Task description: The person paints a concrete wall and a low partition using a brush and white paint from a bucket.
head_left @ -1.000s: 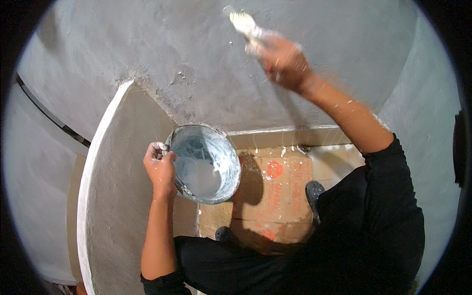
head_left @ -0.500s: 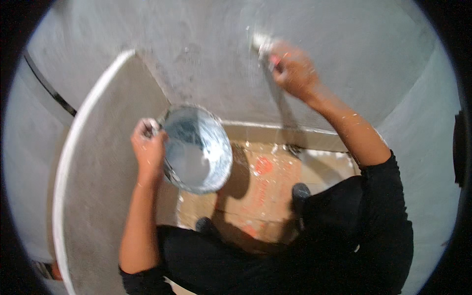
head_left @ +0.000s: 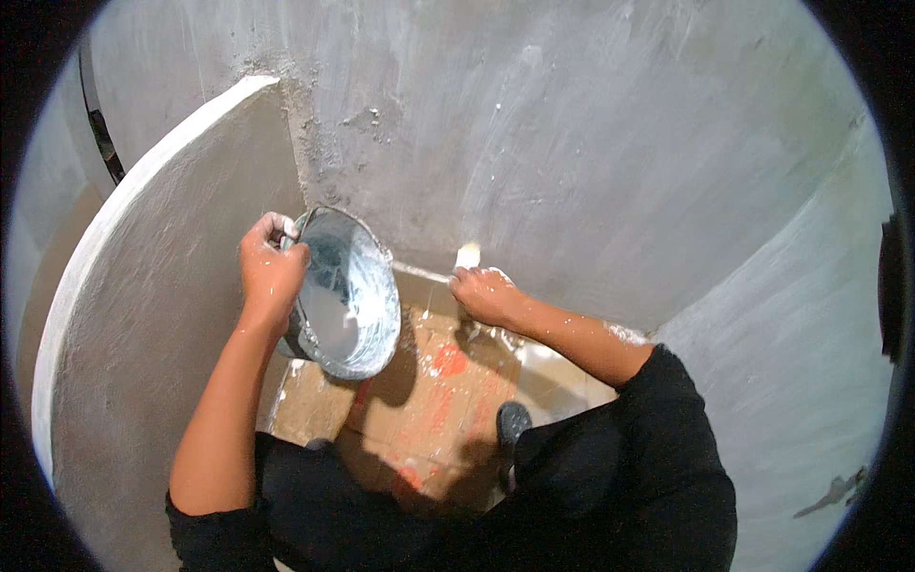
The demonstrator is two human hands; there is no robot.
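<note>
My left hand (head_left: 274, 272) clamps the bucket (head_left: 370, 281) just right of it, and, well apart, the brush (head_left: 468, 255) pokes beyond my closed right hand (head_left: 488, 296), seemingly for coating, calling for 1 even stroke along the wall (head_left: 591, 172) ahead.

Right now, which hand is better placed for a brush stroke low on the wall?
Right, I'd say: the right hand holds the brush near the foot of the wall, while the left hand is off to the left, occupied holding the tilted bucket.
</note>
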